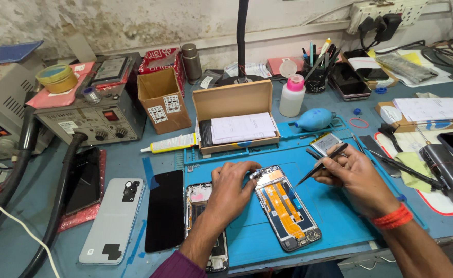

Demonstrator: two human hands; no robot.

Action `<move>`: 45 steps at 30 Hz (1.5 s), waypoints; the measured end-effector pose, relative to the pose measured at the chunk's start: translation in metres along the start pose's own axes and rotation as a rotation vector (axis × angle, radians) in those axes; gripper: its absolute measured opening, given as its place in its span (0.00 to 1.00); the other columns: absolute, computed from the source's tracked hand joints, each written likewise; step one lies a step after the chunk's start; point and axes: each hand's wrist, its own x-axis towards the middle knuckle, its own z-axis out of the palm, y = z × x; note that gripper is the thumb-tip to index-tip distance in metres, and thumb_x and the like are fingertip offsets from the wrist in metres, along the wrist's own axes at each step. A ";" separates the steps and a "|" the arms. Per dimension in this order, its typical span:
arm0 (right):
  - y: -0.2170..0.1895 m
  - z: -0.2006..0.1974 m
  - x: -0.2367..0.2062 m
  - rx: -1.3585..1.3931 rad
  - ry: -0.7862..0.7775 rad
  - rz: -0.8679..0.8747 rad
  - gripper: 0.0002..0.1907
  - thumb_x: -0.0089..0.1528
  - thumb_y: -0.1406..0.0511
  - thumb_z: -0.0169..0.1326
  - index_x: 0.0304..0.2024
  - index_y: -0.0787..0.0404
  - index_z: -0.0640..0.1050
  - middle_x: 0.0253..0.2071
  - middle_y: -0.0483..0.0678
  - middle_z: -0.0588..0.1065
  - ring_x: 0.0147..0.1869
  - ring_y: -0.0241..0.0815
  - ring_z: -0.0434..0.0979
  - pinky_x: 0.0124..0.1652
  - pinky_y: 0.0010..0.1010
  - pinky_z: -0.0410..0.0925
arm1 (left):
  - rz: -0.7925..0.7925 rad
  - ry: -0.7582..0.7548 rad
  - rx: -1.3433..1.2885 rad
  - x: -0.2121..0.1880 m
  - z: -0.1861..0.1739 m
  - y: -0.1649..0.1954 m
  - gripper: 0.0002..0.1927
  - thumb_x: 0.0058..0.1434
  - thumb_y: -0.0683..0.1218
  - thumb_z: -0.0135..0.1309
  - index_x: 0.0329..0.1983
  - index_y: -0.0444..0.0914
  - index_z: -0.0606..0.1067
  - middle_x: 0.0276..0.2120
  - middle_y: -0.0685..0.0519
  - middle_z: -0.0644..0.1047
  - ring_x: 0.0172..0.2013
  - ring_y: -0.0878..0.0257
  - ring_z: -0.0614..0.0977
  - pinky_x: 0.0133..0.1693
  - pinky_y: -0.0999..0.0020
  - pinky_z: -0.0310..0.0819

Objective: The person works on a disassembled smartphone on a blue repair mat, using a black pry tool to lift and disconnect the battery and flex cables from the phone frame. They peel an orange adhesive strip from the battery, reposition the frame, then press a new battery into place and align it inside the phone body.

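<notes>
Head view, bench is crowded. Left of the blue work mat (pixel 334 216): a black screen panel (pixel 165 210), a pale grey back cover (pixel 114 220), another dark phone (pixel 84 180) on red wrap. Second stripped phone frame (pixel 199 206) lies just beside the left forearm and is partly hidden by it. Behind the mat: open cardboard box (pixel 235 116) with a white sheet inside, glue tube (pixel 169 143), white bottle with pink cap (pixel 291 96), blue dust blower (pixel 315 119). Loose battery (pixel 325 142) sits just behind the right hand. Rework station (pixel 90 116) is seen far left, its black hoses running down the near-left edge.

Opened phone (pixel 286 207) lies on the mat, tilted, orange flex cables exposed, between both hands. Its top end is touched by the left hand (pixel 230 193), fingers curled down onto the top-left corner; not a full grip, more of a press. Black tweezers (pixel 320 166) are pinched in the right hand (pixel 357 180), tips aimed down-left, close above the phone's upper right edge; contact cannot be told. Both forearms enter from the bottom edge, red band on the right wrist.
</notes>
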 end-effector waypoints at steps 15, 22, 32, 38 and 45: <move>-0.031 0.011 -0.016 0.105 0.004 -0.087 0.06 0.69 0.66 0.50 0.47 0.60 0.69 0.40 0.50 0.77 0.43 0.41 0.82 0.45 0.36 0.76 | -0.016 0.030 -0.018 0.002 0.004 -0.006 0.14 0.61 0.46 0.56 0.50 0.43 0.79 0.45 0.54 0.83 0.51 0.57 0.77 0.58 0.56 0.57; -0.033 0.020 -0.014 0.136 0.034 -0.184 0.05 0.68 0.68 0.51 0.45 0.61 0.70 0.40 0.50 0.77 0.42 0.42 0.82 0.45 0.37 0.78 | 0.003 0.023 -0.030 0.001 0.004 -0.004 0.15 0.59 0.44 0.57 0.50 0.43 0.79 0.46 0.54 0.81 0.52 0.57 0.76 0.57 0.57 0.56; -0.033 0.044 -0.021 0.070 0.008 -0.140 0.07 0.66 0.68 0.52 0.45 0.63 0.70 0.39 0.51 0.78 0.41 0.41 0.82 0.44 0.37 0.78 | 0.019 0.024 -0.030 0.000 0.004 -0.002 0.14 0.59 0.43 0.58 0.49 0.43 0.79 0.45 0.55 0.81 0.51 0.57 0.77 0.56 0.57 0.56; -0.031 0.051 -0.019 0.090 0.005 -0.215 0.07 0.68 0.68 0.52 0.46 0.63 0.70 0.40 0.52 0.78 0.41 0.42 0.82 0.45 0.36 0.78 | 0.011 0.014 -0.024 0.002 0.004 -0.001 0.15 0.59 0.42 0.58 0.50 0.43 0.79 0.45 0.54 0.81 0.51 0.58 0.77 0.56 0.57 0.56; -0.039 0.061 -0.008 0.085 0.043 -0.262 0.08 0.68 0.68 0.52 0.47 0.63 0.68 0.40 0.53 0.79 0.41 0.43 0.83 0.44 0.35 0.78 | 0.035 0.034 -0.033 0.000 0.006 -0.004 0.14 0.60 0.43 0.57 0.50 0.42 0.79 0.45 0.53 0.82 0.51 0.56 0.77 0.57 0.56 0.56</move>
